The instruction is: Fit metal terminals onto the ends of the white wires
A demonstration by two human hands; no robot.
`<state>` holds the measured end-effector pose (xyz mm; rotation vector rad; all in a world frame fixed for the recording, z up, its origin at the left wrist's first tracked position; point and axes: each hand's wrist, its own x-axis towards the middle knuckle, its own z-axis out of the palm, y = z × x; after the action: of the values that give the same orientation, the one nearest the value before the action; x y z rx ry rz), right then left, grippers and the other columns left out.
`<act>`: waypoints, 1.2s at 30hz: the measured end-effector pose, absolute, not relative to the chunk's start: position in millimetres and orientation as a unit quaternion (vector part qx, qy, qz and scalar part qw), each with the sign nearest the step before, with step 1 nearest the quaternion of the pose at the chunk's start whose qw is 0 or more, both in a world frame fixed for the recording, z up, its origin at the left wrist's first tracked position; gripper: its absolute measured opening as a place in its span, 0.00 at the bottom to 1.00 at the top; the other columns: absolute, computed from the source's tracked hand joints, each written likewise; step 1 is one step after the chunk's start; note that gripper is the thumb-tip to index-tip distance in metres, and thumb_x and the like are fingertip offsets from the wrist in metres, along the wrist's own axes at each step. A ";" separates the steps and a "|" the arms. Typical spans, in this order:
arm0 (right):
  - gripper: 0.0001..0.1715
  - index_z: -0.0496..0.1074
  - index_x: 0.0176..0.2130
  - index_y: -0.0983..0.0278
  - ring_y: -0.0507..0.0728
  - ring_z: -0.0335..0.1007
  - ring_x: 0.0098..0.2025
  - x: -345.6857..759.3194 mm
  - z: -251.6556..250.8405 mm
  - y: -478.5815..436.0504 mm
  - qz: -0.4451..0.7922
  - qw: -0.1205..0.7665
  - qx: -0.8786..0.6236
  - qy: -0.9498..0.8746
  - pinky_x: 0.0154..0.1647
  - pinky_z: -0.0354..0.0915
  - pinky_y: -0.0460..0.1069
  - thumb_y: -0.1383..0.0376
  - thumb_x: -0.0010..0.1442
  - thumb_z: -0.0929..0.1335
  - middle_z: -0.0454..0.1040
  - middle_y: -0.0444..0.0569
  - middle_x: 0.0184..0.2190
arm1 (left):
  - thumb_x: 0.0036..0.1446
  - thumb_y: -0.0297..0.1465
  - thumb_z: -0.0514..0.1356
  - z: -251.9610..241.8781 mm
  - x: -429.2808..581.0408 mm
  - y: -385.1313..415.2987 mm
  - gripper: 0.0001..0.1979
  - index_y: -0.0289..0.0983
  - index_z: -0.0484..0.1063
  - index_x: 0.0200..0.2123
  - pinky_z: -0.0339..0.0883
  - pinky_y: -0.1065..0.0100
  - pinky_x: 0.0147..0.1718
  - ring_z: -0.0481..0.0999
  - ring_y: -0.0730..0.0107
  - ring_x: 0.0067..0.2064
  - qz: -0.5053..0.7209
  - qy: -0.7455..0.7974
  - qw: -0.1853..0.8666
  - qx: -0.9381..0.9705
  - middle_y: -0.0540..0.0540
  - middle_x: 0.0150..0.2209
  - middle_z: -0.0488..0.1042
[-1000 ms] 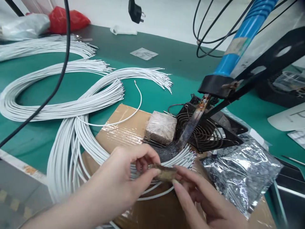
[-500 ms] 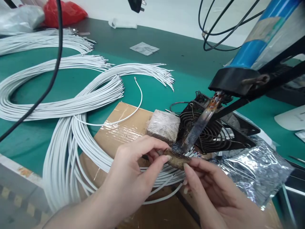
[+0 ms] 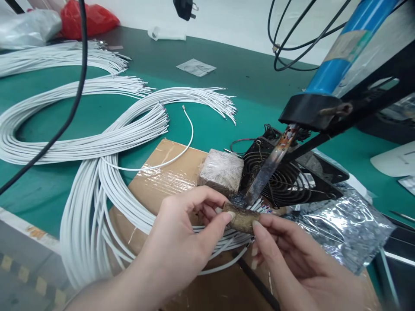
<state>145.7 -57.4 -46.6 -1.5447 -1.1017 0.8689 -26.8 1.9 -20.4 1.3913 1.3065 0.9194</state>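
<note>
Your left hand (image 3: 184,233) and right hand (image 3: 292,255) pinch a brown lump (image 3: 240,219) from both ends, steadying it under the iron tip (image 3: 248,198). White wires (image 3: 227,235) fan just beneath your fingers, within easy reach.

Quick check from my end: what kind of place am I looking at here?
Most likely a wire-soldering bench in a small electronics workshop. Bundles of white wires with stripped ends lie on a green mat, a mounted soldering iron angles down beside a small black fan, and both hands pinch a brown piece at its tip.
</note>
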 end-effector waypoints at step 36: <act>0.17 0.82 0.38 0.61 0.52 0.77 0.22 148.6 -54.3 -71.2 0.360 0.518 -0.687 -0.362 0.24 0.75 0.40 0.54 0.53 0.80 0.81 0.45 0.25 | 0.66 0.27 0.60 -41.0 -37.5 -19.7 0.12 0.39 0.73 0.52 0.72 0.62 0.42 0.80 0.62 0.42 0.310 0.533 0.310 0.723 0.47 0.41 0.78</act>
<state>148.6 -71.2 -54.3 -1.6478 -0.8685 0.8637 -37.5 -19.7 -41.0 1.9101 1.4077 0.8196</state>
